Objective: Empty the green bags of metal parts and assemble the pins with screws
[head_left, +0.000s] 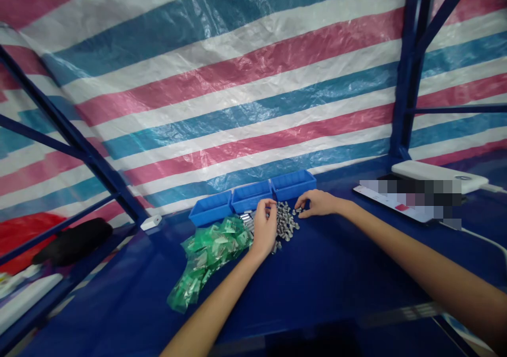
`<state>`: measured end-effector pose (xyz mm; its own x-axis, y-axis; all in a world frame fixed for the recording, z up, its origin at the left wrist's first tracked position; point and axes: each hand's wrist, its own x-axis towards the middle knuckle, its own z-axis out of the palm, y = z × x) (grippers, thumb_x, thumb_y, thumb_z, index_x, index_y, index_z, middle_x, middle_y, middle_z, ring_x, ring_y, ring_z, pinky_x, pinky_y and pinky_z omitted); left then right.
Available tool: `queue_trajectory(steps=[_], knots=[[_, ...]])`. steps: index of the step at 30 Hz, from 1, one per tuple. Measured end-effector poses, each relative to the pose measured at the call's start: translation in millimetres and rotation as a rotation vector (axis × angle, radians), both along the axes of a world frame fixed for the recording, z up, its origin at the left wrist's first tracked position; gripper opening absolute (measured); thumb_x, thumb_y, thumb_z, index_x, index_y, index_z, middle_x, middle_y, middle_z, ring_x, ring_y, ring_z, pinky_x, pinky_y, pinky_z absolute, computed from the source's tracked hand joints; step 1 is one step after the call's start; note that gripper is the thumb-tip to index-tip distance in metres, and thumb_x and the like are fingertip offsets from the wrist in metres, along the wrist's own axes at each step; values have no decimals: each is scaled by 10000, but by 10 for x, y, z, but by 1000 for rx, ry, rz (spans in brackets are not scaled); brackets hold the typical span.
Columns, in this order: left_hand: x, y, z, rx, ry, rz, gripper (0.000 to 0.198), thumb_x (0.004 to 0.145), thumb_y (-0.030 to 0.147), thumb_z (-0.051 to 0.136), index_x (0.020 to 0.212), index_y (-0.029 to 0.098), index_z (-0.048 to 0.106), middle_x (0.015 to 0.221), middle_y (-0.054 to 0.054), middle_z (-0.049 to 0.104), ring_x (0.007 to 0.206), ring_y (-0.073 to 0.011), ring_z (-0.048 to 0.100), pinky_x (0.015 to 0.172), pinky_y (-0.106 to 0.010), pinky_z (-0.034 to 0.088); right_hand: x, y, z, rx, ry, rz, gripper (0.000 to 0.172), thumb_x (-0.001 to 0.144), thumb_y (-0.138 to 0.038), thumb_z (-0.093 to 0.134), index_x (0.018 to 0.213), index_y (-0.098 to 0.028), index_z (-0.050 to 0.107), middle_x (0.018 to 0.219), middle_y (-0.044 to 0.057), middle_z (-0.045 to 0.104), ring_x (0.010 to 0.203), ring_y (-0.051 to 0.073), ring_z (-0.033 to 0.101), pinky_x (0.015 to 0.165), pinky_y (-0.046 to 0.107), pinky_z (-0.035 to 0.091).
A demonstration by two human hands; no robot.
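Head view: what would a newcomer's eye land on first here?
Probably the striped red, white and blue sheet filling the background behind the dark blue table. Next, the bright green packets heaped to the left of the left hand, then the small grey metal parts lying between that hand and the right hand.

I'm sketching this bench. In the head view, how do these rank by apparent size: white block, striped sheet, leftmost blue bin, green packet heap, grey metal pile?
1. Striped sheet
2. Green packet heap
3. Leftmost blue bin and grey metal pile: too close to rank
4. White block
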<state>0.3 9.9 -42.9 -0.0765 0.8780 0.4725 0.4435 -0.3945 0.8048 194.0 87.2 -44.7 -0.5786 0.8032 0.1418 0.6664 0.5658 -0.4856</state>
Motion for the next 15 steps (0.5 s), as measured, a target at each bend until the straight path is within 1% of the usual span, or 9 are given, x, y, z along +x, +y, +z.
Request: queue_trajectory(steps=[5,11,15], knots=[[-4,7,-16,-9,11,-20,145,859,270,406,905,190,518,850,-14,530,751,-128,489,730,-247,395,-77,-16,-34,49,10,-56,338,658,-478,642,916,-263,684,865,0,698,797,195,639,625,266,433],[0,10,-18,-8,22,-23,146,862,270,403,902,187,516,867,-19,536,772,-133,494,740,-249,391,-142,-35,-89,94,99,-48,300,670,-445,646,893,-246,673,860,5,694,791,182,635,619,259,428],[-1,17,-20,-2,28,-25,145,862,268,403,903,188,517,862,-16,534,762,-131,493,725,-242,389,-175,-32,-122,89,150,-47,195,685,-387,641,816,-245,668,859,-6,693,756,162,629,587,236,417]])
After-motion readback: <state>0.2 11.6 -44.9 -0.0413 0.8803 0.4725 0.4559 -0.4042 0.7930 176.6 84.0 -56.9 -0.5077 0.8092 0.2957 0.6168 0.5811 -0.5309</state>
